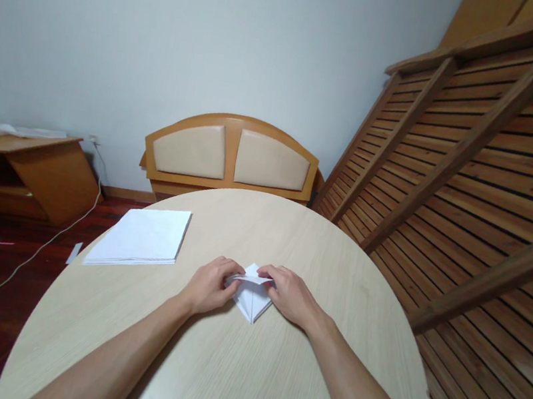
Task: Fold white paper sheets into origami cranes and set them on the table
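A small piece of folded white paper (250, 299) lies on the round table in front of me, diamond-shaped with one corner toward me and creases running to it. A flap of it stands raised across the middle. My left hand (213, 283) pinches the flap's left end between thumb and fingers. On the other side my right hand (292, 296) is closed on the right end, its fingers curled over the edge. The fingertips hide both side corners of the paper.
A stack of white paper sheets (144, 234) lies at the table's left edge. Beyond the round table (237, 384) stands a headboard (230, 153). Wooden slatted panels (495, 161) lean along the right side. At left are a wooden desk (47, 178) and a white cable (26, 263) on the floor.
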A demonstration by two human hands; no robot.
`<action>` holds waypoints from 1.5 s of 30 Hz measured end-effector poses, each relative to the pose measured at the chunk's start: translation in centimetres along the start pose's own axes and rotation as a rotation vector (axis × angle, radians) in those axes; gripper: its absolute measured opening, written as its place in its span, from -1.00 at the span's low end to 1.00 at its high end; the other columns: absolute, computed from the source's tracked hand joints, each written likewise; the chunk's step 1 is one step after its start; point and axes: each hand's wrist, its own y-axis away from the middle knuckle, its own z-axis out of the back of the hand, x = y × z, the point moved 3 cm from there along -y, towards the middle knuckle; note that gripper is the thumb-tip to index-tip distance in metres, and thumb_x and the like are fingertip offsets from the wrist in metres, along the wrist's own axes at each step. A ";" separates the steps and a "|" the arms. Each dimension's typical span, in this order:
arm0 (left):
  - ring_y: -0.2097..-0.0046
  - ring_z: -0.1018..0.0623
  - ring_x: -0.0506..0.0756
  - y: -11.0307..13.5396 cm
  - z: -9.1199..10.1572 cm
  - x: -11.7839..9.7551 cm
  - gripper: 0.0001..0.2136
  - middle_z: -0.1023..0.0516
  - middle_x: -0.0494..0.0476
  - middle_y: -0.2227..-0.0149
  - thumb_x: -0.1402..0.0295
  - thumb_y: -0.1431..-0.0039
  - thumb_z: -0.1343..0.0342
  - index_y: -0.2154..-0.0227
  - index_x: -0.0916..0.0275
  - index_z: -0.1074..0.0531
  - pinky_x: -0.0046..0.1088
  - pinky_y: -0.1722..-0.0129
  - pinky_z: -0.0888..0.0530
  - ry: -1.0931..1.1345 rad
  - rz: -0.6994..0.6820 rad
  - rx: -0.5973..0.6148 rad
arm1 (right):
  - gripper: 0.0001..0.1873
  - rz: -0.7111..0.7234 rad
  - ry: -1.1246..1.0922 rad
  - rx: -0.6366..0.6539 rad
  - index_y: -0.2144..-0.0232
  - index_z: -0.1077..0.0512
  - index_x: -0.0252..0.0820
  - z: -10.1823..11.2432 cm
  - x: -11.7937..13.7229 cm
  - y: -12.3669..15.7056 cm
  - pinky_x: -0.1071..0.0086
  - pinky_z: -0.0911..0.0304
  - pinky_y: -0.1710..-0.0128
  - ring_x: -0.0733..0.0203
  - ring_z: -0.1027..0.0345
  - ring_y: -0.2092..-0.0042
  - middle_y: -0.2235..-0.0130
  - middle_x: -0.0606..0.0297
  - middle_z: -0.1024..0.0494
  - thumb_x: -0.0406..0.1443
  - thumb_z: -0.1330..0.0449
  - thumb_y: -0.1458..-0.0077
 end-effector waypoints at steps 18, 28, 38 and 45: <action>0.48 -0.39 0.01 -0.2 -1.1 0.5 -0.89 -0.42 -0.07 0.48 0.29 -0.22 -0.04 0.35 0.16 -0.23 -0.49 0.46 -0.23 0.234 0.246 -0.099 | -0.76 -0.106 -0.128 -0.058 0.01 -0.33 -0.16 -0.3 0.5 -0.1 0.43 -0.12 0.37 0.20 -0.42 0.35 0.32 0.26 -0.56 -0.30 -0.12 -0.26; 0.34 -0.46 0.08 -0.1 -0.4 0.2 -0.70 -0.51 0.07 0.38 0.18 -0.37 0.16 0.30 0.23 -0.39 -0.43 0.32 -0.33 0.420 0.197 -0.075 | -0.88 -0.142 -0.075 -0.049 0.21 -0.30 -0.17 -0.1 -0.1 0.1 0.41 -0.03 0.42 0.19 -0.35 0.40 0.42 0.29 -0.48 -0.23 -0.08 -0.28; 0.32 -0.48 0.05 -0.1 -0.8 0.2 -0.78 -0.52 0.10 0.33 0.20 -0.29 -0.05 0.27 0.27 -0.43 -0.47 0.36 -0.38 0.473 0.172 -0.037 | -0.85 -0.120 -0.106 -0.056 0.21 -0.30 -0.14 -0.1 -0.1 0.2 0.39 -0.07 0.36 0.17 -0.40 0.35 0.37 0.26 -0.52 -0.21 0.00 -0.34; 0.26 -0.54 0.07 -0.2 -1.1 0.2 -0.70 -0.57 0.12 0.29 0.23 -0.25 -0.11 0.03 0.28 -0.41 -0.43 0.26 -0.44 0.548 0.151 -0.014 | -0.84 -0.070 -0.136 -0.040 0.19 -0.31 -0.12 -0.3 0.1 0.2 0.39 -0.10 0.34 0.19 -0.40 0.34 0.34 0.26 -0.52 -0.21 0.02 -0.36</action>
